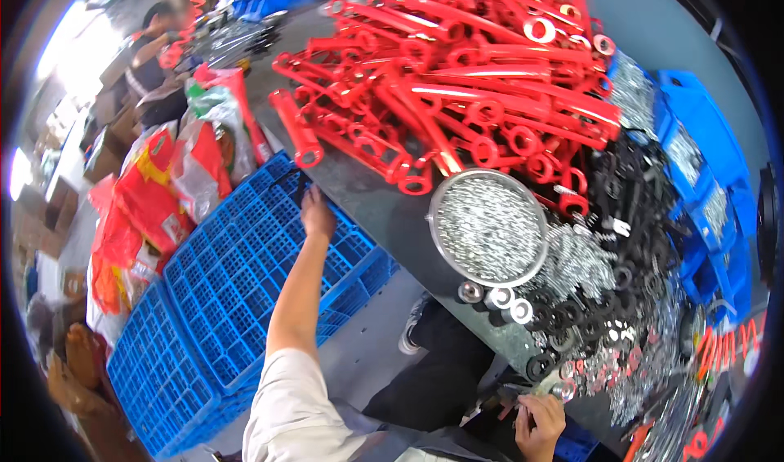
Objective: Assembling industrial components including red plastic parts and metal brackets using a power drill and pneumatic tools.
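My left arm stretches out over a blue plastic crate [220, 286]. Past its near rim, my left hand [317, 215] is at the crate's far corner, beside a small dark thing [300, 186]; its fingers are too indistinct to show a grip. Close to my body at the table's edge, my right hand [539, 427] has curled fingers pressed together. What they hold is too small to make out. Black rings [541, 367] and small metal parts lie just beyond that hand. Red tubular parts with ring ends [490, 78] form a large heap on the table [392, 217].
A round metal bowl [435, 246] full of small silvery parts stands mid-table. Right of it lie loose silvery parts [576, 262], black parts [629, 193] and blue bins [710, 144]. Red and white bags [151, 193] flank the crate. Another person [155, 62] is at the far left.
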